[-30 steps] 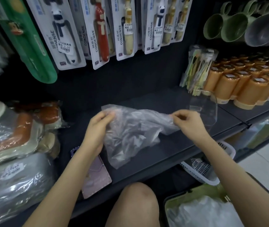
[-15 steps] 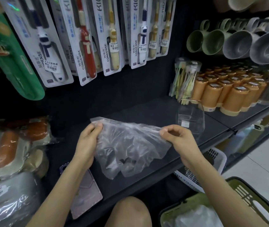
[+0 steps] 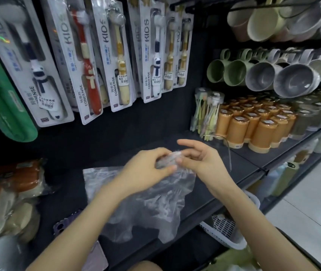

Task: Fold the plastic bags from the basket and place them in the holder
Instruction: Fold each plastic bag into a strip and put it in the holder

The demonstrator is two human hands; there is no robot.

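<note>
Left hand (image 3: 146, 168): fingers curled, thumb and fingertips pinching the bunched top edge of the clear plastic bag (image 3: 151, 202); the forearm comes in from 7 o'clock.
Right hand (image 3: 201, 159): at 3 o'clock of the left hand and close against it, palm turned inward. The index finger is straight and points toward 10 o'clock, the other fingers bent with their tips at the same bunched edge. Whether they grip the edge or only touch it cannot be told.
Bag: crumpled and see-through. It hangs from the pinch toward 6 o'clock and spreads over the dark shelf (image 3: 67, 192), its lower corner reaching past the shelf's front lip.
Holder (image 3: 227, 151): a clear plastic piece at 3 o'clock of the right hand, only its thin outline showing, standing on the shelf just in front of the orange cups (image 3: 259, 130).
White basket (image 3: 226, 232): under the shelf, at 5 o'clock of the hands.
Green basket (image 3: 234, 258): at the bottom edge, at 5 o'clock, blurred.
Phone case (image 3: 64, 225): purple, on the shelf at 8 o'clock, partly under the left forearm.
Backdrop: kids' toothbrush packs (image 3: 116, 61) hang at 12 o'clock; mugs (image 3: 253, 75) hang at 2 o'clock above the cups.
</note>
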